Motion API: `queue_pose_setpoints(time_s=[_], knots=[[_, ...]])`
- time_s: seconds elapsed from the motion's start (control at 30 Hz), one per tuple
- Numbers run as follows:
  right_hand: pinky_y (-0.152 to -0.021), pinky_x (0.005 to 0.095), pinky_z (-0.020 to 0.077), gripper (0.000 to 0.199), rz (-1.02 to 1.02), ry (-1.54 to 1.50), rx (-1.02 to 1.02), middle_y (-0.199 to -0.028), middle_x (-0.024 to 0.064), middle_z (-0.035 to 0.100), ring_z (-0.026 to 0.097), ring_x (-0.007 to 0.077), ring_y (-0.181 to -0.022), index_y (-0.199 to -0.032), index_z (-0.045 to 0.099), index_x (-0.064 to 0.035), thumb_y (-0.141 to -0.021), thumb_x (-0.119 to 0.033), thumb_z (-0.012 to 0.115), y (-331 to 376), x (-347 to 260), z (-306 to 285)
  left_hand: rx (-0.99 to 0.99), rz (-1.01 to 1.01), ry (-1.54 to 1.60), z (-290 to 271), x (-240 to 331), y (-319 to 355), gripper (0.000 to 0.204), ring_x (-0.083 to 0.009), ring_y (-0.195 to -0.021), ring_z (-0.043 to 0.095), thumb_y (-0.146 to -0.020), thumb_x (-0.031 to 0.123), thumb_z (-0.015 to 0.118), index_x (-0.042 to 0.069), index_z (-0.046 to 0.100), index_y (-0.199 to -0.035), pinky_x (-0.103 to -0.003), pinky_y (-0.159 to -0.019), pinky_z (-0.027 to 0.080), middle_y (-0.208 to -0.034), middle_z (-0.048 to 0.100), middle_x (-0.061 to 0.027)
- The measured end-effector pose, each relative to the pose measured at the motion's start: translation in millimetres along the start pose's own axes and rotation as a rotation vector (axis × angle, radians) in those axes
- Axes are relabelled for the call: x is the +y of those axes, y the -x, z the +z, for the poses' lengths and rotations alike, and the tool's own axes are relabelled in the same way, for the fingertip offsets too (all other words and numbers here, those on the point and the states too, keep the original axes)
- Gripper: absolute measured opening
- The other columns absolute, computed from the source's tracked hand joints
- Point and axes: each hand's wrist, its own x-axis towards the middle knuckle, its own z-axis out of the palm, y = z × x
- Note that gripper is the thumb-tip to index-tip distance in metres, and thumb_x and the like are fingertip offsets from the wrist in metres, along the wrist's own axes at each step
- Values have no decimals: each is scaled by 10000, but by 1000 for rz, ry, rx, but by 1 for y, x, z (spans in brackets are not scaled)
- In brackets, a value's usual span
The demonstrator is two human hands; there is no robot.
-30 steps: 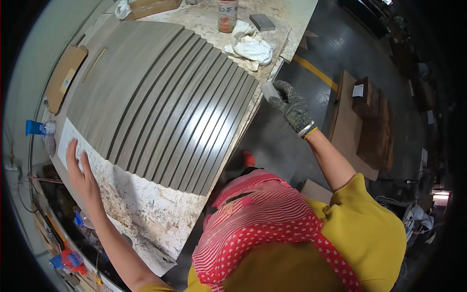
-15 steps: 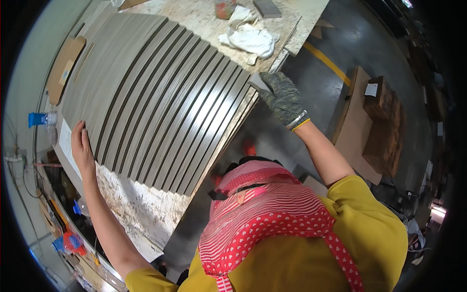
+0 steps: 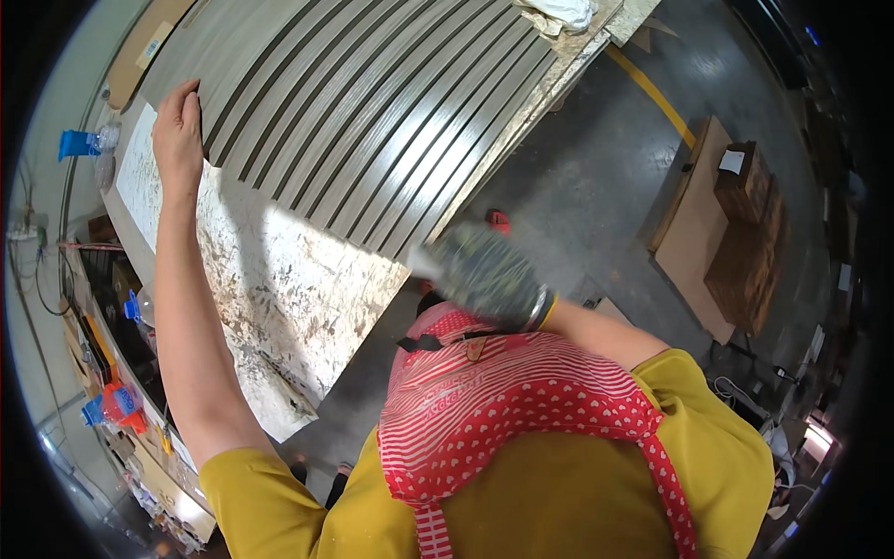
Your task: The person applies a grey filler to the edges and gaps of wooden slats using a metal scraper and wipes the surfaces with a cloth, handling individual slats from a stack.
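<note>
Grey wood-grain boards point(image 3: 372, 112) lie overlapped in a staggered row, with dark gaps or edges showing between them. My bare left hand point(image 3: 177, 135) rests on the near edge of the boards at the left, fingers stretched out over it. My right hand point(image 3: 484, 275), in a dark speckled knit glove with a yellow cuff, is smeared by motion at the near right corner of the row. It is closed on a small grey block point(image 3: 424, 263), mostly covered by the glove; whether the block touches the board's edge I cannot tell.
The boards lie on a worktable with a paint-spotted top point(image 3: 289, 289). A white cloth point(image 3: 563, 14) sits at its far right. A cardboard piece point(image 3: 140, 56) and a blue-capped clear bottle point(image 3: 84, 143) are at the left. Brown boxes point(image 3: 745, 252) stand on the floor to the right.
My right hand has swept with the grey block from the far end of the rightmost board to its near corner. My left hand keeps its place on the boards. The view has shifted.
</note>
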Motion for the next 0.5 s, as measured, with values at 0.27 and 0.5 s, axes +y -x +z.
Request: queue_pose_setpoints(time_s=[0.27,0.5], knots=[[-940,396,431,497,150,-136,-36,-1086,188,593,557,330,-1054,-1251,562,-85,-864,-397,589,-20,35,-47,-162,-12,-194,-23,-14,-11,287,-294,-971,609,-941,245,505,61,634,-1120,-344,-860,457,-1072,634,-148],[-927,408,437,433,444,96,432,-1143,174,608,572,326,-1062,-1195,597,-75,-844,-326,632,-53,196,-92,-63,7,-264,4,-12,-22,283,-326,-931,572,-961,222,475,122,606,-1191,-385,-848,440,-1054,556,-185]])
